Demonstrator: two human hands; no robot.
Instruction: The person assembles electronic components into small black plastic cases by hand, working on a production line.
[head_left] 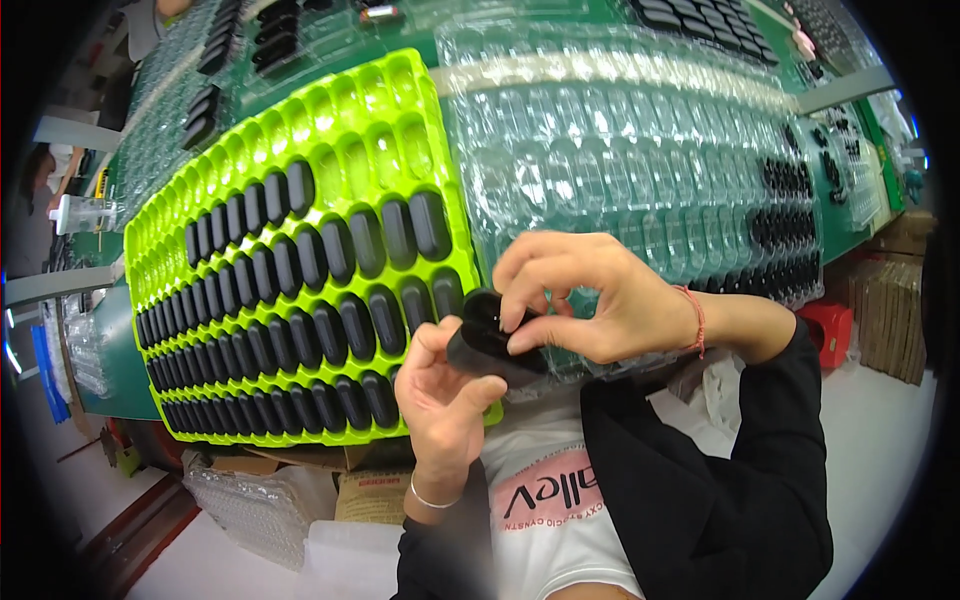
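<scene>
My left hand (440,405) is wrapped round the lower left side of a small black case (478,345), which looks open, with a hollow inside facing up. Over that hollow my right hand (595,295) has its thumb and fingertips pinched together at the case. Whatever sits between those fingertips, if anything, is too dark and small to make out. Just left of both hands lies a bright green tray (440,130) with oval pockets. Rows of closed black oval cases (431,226) fill its nearer pockets, while several far pockets hold none.
A clear plastic tray (560,125) with many pockets lies right of the green one, with small black pieces (783,228) at its right end. More black parts (700,25) stand at the back of the green table. A red bin (828,333) and stacked cardboard (890,320) are at right.
</scene>
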